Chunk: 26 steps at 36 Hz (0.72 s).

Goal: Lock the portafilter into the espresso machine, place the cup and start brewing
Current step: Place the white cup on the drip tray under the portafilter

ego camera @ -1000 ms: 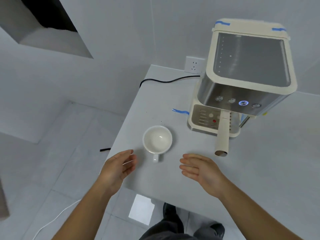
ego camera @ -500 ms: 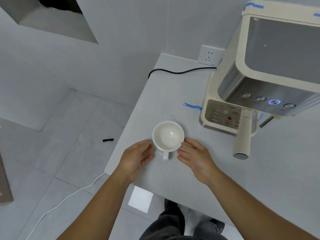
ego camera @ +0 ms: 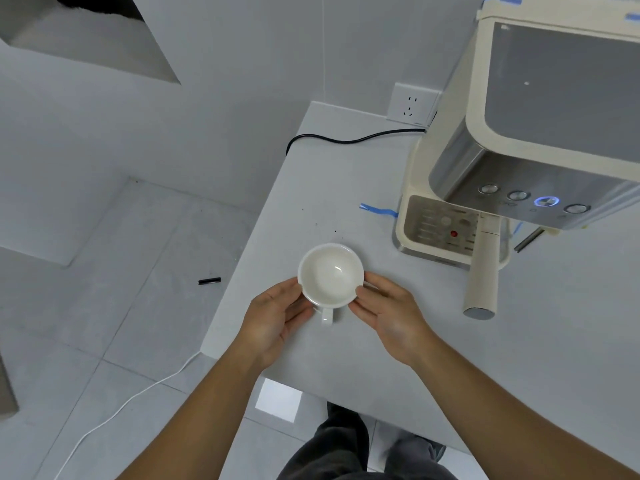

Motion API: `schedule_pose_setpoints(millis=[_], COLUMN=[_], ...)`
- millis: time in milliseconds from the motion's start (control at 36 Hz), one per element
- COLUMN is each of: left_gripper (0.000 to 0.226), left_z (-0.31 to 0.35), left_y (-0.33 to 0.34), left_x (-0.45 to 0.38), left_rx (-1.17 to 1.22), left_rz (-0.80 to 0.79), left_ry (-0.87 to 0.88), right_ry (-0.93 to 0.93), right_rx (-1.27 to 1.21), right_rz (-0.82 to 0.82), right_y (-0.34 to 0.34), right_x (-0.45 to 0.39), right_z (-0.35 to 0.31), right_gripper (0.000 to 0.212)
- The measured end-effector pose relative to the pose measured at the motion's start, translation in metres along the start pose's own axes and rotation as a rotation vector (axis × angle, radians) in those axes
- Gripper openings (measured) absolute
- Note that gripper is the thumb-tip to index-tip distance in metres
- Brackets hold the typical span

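An empty white cup (ego camera: 329, 273) stands on the grey table (ego camera: 363, 344), its handle pointing toward me. My left hand (ego camera: 273, 315) cups its left side and my right hand (ego camera: 388, 310) cups its right side, fingers touching the wall. To the right stands the cream and steel espresso machine (ego camera: 512, 140) with one button lit blue (ego camera: 545, 201). The portafilter's cream handle (ego camera: 482, 271) sticks out from under the machine toward me, over the drip tray (ego camera: 436, 223).
A black power cord (ego camera: 349, 139) runs across the back of the table to a wall socket (ego camera: 410, 102). Blue tape (ego camera: 377, 210) marks the table left of the machine. The table's left edge is just beside my left hand. A steam wand (ego camera: 528, 239) pokes out at right.
Both hands moved in from the table's front edge and closed around the cup's sides. The camera came closer and shifted left, so the machine sits further right in view.
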<state>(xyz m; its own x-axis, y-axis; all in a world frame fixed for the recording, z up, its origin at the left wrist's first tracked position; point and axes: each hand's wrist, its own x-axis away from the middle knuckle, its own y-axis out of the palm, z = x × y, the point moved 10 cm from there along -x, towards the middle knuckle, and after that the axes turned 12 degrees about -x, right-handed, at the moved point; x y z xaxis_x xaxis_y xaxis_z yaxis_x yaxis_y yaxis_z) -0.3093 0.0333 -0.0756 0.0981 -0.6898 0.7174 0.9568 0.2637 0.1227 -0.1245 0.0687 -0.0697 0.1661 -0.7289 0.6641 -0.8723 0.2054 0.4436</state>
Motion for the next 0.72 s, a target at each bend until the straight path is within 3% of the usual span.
schedule_pose_setpoints(millis=[472, 722], left_gripper=[0.025, 0.020], left_z=[-0.032, -0.049], left_y=[0.062, 0.108], left_x=[0.031, 0.048], left_rx=[0.010, 0.000], left_rz=[-0.030, -0.039], left_ry=[0.038, 0.035], right_ry=[-0.022, -0.035], right_rx=[0.157, 0.116], right_rz=[-0.161, -0.108], right_y=[-0.062, -0.112], right_x=[0.034, 0.049], right_z=[-0.021, -0.036], right_gripper=[0.034, 0.028])
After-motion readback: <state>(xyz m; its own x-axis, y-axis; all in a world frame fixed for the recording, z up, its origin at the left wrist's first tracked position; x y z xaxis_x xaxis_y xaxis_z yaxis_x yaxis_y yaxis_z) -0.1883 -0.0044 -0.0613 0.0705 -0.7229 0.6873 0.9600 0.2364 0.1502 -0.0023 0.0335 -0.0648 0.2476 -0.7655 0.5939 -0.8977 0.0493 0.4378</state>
